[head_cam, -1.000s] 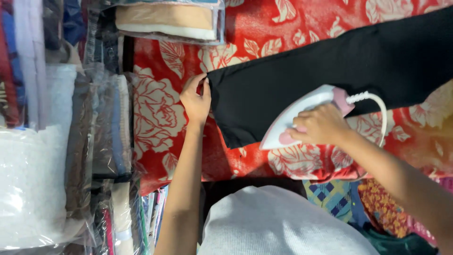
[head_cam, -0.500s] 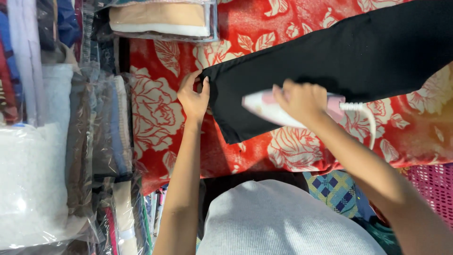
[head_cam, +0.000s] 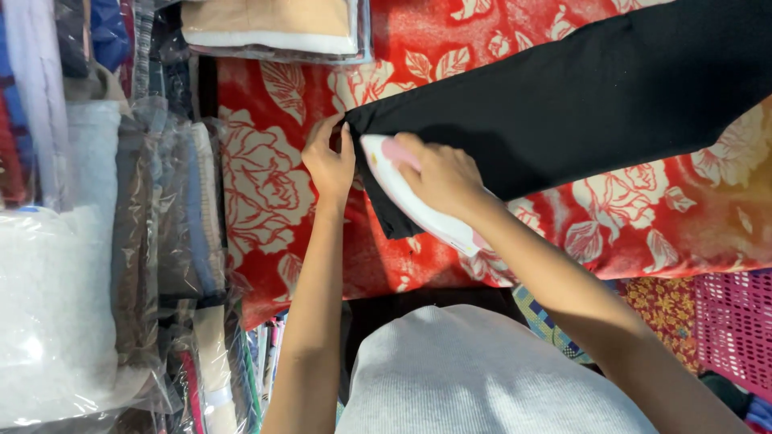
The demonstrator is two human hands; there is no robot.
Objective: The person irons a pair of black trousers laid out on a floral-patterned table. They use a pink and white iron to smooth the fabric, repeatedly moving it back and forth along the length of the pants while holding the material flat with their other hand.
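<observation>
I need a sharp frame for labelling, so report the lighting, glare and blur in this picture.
Head view: bright, even light; the red floral cloth is vivid. White glare blows out the plastic-wrapped bundles at far left. The black garment reads as near-flat dark with little fold detail. The right hand on the white iron and the left hand look fairly sharp, edges only slightly soft.

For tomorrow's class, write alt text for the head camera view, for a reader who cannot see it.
A person's right hand presses a white and pink iron onto the end of a black garment, while the left hand pins the garment's corner flat. The garment lies on a red cloth with pale roses, beside stacks of bagged folded clothes.
</observation>
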